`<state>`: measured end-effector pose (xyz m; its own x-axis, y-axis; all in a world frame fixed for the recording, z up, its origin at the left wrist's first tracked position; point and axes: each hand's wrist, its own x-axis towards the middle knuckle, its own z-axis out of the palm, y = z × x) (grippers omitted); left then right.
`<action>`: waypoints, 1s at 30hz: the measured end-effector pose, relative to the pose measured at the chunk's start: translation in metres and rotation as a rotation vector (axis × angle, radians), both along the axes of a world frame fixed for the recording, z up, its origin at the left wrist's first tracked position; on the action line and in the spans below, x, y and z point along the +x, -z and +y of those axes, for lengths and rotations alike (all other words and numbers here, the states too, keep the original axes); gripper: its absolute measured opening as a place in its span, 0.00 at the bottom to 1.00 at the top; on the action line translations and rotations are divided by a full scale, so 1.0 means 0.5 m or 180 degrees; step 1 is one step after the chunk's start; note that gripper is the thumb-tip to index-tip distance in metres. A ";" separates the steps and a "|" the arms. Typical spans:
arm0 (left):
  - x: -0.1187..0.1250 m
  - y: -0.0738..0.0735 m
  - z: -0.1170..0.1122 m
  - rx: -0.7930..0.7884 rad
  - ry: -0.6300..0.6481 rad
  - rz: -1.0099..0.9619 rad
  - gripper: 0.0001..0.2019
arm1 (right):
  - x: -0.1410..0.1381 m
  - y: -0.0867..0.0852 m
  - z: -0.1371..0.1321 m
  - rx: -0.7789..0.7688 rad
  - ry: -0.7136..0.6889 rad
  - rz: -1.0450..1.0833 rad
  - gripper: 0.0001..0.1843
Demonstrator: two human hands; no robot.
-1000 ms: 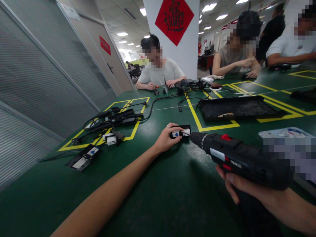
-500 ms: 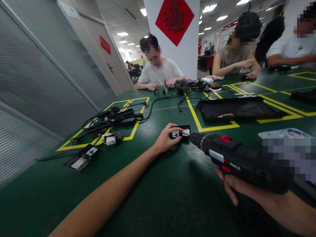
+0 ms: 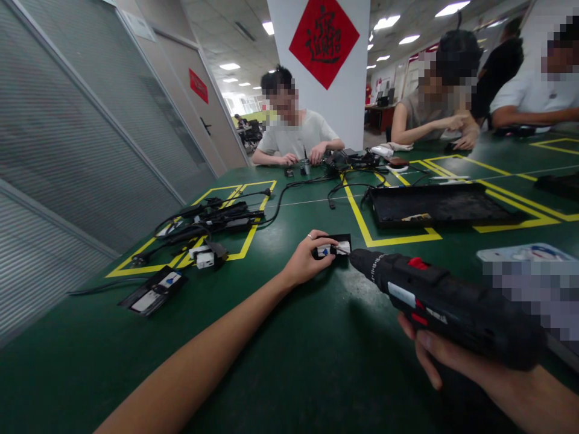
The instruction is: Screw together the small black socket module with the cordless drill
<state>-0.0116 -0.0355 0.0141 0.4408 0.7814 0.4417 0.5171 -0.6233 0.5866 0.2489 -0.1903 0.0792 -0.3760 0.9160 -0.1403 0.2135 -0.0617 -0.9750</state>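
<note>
My left hand (image 3: 306,260) reaches out over the green table and pinches a small black adapter with a white label (image 3: 333,246), holding it flat on the surface. A ring shows on one finger. My right hand (image 3: 434,355) grips the handle of a black cordless drill with red buttons (image 3: 446,301). The drill's nose points left and its tip touches the right end of the adapter.
A pile of black power adapters and cables (image 3: 205,220) lies in a yellow-taped box at left, with a flat black plate (image 3: 152,292) nearer me. A black tray (image 3: 436,205) sits at right. Three other people sit at the table's far side.
The view has tilted up slightly, so hands, drill and adapter sit a little lower in the picture. Both hands keep their hold, drill tip still on the adapter.
</note>
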 end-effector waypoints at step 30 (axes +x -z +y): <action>0.002 -0.005 -0.003 -0.0009 0.0013 -0.0006 0.13 | -0.006 -0.015 0.007 -0.0011 0.0137 -0.0220 0.17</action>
